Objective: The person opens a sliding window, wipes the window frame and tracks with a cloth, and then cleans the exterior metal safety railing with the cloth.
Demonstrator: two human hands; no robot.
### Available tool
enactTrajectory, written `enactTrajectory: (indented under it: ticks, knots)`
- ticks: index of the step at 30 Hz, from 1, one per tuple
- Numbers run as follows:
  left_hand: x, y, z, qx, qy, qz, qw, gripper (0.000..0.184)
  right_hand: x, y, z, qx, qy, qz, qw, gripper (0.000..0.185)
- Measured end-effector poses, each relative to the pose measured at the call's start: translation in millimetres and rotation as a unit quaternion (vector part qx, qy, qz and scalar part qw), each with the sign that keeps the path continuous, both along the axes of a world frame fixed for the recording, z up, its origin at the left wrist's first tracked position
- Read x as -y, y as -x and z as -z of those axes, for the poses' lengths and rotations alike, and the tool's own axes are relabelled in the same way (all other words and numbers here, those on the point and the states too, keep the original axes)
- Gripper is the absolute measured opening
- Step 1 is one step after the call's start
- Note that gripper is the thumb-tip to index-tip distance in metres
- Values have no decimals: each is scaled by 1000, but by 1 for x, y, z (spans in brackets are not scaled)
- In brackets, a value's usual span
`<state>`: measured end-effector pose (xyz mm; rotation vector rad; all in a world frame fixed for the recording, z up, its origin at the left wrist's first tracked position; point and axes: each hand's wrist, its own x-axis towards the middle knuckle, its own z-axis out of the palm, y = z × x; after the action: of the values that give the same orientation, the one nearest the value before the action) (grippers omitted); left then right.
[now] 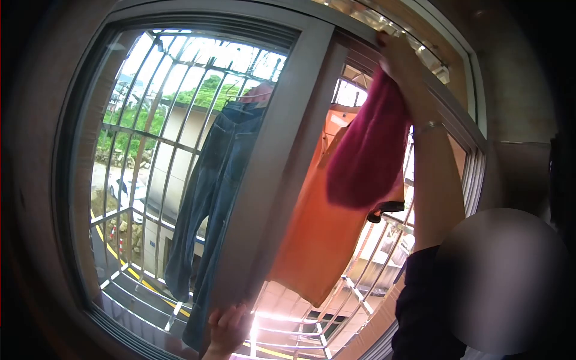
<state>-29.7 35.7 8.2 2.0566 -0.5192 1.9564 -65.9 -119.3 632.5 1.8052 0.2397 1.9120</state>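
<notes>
My right hand [393, 51] is raised to the top of the window frame, its fingers closed on a dark red cloth [369, 147]. The cloth hangs down from the hand in front of the open side of the window. Low on the upright window frame [273, 168], my left hand [228, 327] rests with bent fingers wrapped against its lower part. Behind the cloth hangs an orange garment [318, 222]. Blue jeans [210, 186] hang outside, seen through the glass on the left.
Metal security bars [156, 144] enclose the space outside the window. Beyond them are a road with a yellow line, a white car [127, 191], a pale building and green trees. A dark sleeve [423, 300] and a blurred round patch fill the lower right.
</notes>
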Motion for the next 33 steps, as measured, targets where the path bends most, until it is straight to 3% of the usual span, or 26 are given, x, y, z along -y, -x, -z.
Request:
enactTrajectory:
  ticks: [1, 6, 12, 16, 19, 22, 25, 27, 28, 32, 33]
  knots:
    - [0, -1, 1, -3, 1, 0, 1000, 35, -21, 2, 18, 28, -4, -63, 998, 33]
    - [-2, 0, -4, -13, 7, 4, 1000, 31, -40, 3, 22, 64, -16, -23, 998, 29]
    - [0, 7, -7, -19, 9, -15, 1000, 30, 60, 14, 27, 100, -62, 48, 992, 30]
    - [1, 8, -6, -25, 8, -15, 1000, 31, 148, 37, 32, 124, -53, 28, 990, 32]
    - [-1, 7, -4, -25, 4, -9, 1000, 32, 170, 47, 41, 142, -118, 63, 981, 36]
    - [-1, 2, -1, -16, 3, -2, 1000, 34, 158, 44, 35, 100, -106, 77, 986, 25]
    - [1, 0, 0, -8, 11, -1, 1000, 35, 114, 1, 27, 163, 3, -8, 987, 31]
    - [0, 0, -2, 5, 12, 0, 1000, 35, 51, -4, 47, 134, -55, -30, 989, 36]
    - [0, 0, -3, 3, 10, 2, 1000, 36, 45, -22, 41, 126, -18, -113, 985, 35]
    - [-1, 3, -5, 2, 5, 4, 1000, 37, 13, -5, 49, 44, -68, -135, 988, 35]
    - [-2, 3, -5, 0, 7, 5, 1000, 37, 25, -6, 50, 94, -39, -117, 988, 29]
